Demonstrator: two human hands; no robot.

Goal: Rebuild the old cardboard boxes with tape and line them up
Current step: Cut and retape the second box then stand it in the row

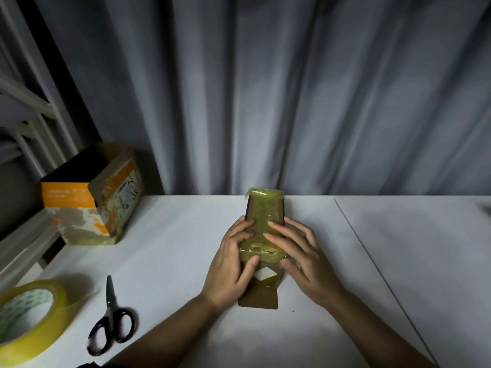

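Scissors [111, 318] with black handles lie closed on the white table [170, 235] at the near left, blades pointing away, and just left of them a big roll of yellowish tape [29, 318] sits at the table's near corner, partly cut off by the frame edge. Farther in, at the middle of the table, a small flattened cardboard box [265, 229] lies lengthwise, its top face covered in yellow-green tape and a bare brown flap sticking out toward the person. Both hands rest on it from either side: the left hand [233, 258] lies along the box's left edge with fingers fairly straight and the thumb pressing down across the taped seam, while the right hand [300, 251] spreads wide over the right side, fingertips flat on the tape and the thumb at the box's near corner. Neither hand curls around the box. Beyond, at the far left edge of the table, a larger orange and white cardboard box [93, 205] stands upright and open at the top, its worn sides patched with tape. Grey curtain [292, 96] hangs behind the table.
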